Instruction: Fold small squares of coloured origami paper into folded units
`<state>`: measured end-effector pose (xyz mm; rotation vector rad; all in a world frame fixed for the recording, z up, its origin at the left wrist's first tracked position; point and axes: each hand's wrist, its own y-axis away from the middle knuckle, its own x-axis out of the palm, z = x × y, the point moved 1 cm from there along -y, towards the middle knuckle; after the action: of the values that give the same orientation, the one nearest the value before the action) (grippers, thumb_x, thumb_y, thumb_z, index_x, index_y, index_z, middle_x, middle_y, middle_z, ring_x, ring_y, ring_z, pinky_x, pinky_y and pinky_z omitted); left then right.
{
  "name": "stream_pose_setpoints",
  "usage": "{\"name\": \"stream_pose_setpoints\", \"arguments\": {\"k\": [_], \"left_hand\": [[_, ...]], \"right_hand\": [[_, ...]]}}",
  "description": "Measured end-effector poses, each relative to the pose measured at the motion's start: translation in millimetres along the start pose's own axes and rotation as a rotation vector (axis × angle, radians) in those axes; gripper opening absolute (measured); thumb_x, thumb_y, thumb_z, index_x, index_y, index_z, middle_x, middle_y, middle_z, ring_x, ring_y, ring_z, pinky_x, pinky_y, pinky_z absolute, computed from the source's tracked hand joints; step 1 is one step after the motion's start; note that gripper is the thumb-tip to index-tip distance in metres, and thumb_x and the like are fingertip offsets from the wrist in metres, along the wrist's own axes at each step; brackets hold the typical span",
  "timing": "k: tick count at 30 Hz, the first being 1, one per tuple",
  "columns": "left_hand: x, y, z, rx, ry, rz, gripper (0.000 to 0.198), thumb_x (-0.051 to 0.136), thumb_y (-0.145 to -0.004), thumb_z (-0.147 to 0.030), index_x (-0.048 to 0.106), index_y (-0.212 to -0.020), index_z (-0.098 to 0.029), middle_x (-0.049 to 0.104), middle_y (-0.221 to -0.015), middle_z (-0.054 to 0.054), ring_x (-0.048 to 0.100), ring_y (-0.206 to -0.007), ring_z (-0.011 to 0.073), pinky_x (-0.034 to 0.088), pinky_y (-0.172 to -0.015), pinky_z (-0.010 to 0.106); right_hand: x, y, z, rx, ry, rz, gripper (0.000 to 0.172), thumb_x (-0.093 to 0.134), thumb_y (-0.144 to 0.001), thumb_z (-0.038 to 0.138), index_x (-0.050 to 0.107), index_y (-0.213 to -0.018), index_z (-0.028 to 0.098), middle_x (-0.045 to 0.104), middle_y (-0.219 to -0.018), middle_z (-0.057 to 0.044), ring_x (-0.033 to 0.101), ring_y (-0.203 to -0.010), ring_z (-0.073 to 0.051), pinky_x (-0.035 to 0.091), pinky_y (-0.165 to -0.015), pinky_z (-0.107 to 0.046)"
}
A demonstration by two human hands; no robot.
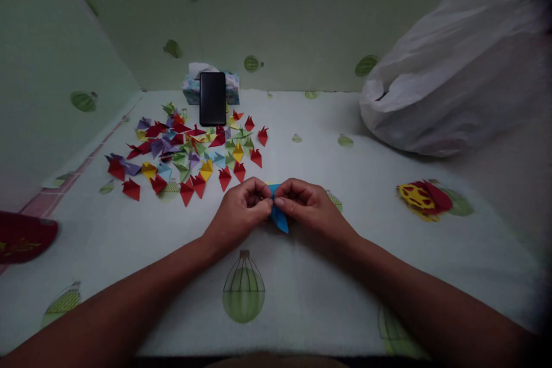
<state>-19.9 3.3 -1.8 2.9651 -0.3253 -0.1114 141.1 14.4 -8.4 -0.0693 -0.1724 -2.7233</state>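
A folded piece of blue origami paper (280, 219) is pinched between both hands over the middle of the table. My left hand (246, 202) grips it from the left, thumb against bent fingers. From the right, my right hand (304, 202) holds it the same way, the two sets of fingertips almost meeting. One pointed end of the paper hangs down toward me; its upper part is partly hidden by the fingers. Beyond my left hand lie several small folded paper cranes (198, 185) in red, yellow, green, purple and blue.
A black phone (213, 99) leans on a tissue box (233, 87) behind the cranes. A large white plastic bag (414, 103) stands at the back right. Red and yellow cut-out pieces (420, 196) lie at right. A dark red object (26, 237) sits at the left edge.
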Motion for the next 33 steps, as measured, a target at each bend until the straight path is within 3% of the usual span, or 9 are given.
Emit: {"name": "stream_pose_setpoints", "arguments": {"k": [8,13,17,24,33], "left_hand": [[-0.4,-0.4,0.6,0.030,-0.037,-0.038,0.014,0.062,-0.074,-0.026,0.055,-0.079,-0.016,0.055,-0.065,-0.004,0.053,-0.057,0.0101,0.043,-0.054,0.023],[-0.8,-1.1,2.3,0.030,0.034,-0.084,0.016,0.066,-0.073,-0.026,0.055,-0.080,-0.017,0.057,-0.065,-0.004,0.057,-0.057,0.0108,0.048,-0.056,0.025],[0.4,-1.5,4.8,0.024,0.087,-0.114,0.019,0.068,-0.072,-0.027,0.055,-0.082,-0.017,0.058,-0.065,-0.004,0.058,-0.057,0.0110,0.051,-0.057,0.025],[1.2,-1.3,8.3,0.054,0.071,-0.103,0.019,0.069,-0.072,-0.025,0.055,-0.083,-0.017,0.057,-0.068,-0.004,0.056,-0.061,0.0111,0.050,-0.059,0.025],[-0.9,-3.5,7.3,0.049,0.029,-0.071,0.016,0.064,-0.071,-0.020,0.054,-0.083,-0.017,0.056,-0.072,-0.003,0.054,-0.064,0.0110,0.046,-0.059,0.025]], "right_hand": [[0.2,2.2,4.0,-0.007,0.091,-0.031,0.016,0.063,-0.079,0.032,0.057,-0.076,0.018,0.055,-0.067,0.001,0.050,-0.060,-0.011,0.041,-0.055,-0.025],[0.9,2.8,4.3,-0.061,0.113,-0.041,0.015,0.065,-0.077,0.029,0.057,-0.082,0.017,0.055,-0.071,0.001,0.049,-0.061,-0.011,0.040,-0.055,-0.025],[2.5,1.4,-0.3,-0.015,0.088,-0.031,0.014,0.063,-0.078,0.027,0.053,-0.083,0.018,0.053,-0.069,0.003,0.048,-0.055,-0.010,0.039,-0.050,-0.025],[2.5,2.1,-2.2,-0.101,0.231,-0.086,0.010,0.061,-0.078,0.026,0.055,-0.077,0.018,0.053,-0.069,0.001,0.048,-0.060,-0.012,0.040,-0.053,-0.025],[4.7,4.4,-0.8,-0.054,0.183,-0.084,0.009,0.059,-0.081,0.026,0.054,-0.078,0.018,0.052,-0.066,0.003,0.049,-0.053,-0.011,0.041,-0.050,-0.025]]}}
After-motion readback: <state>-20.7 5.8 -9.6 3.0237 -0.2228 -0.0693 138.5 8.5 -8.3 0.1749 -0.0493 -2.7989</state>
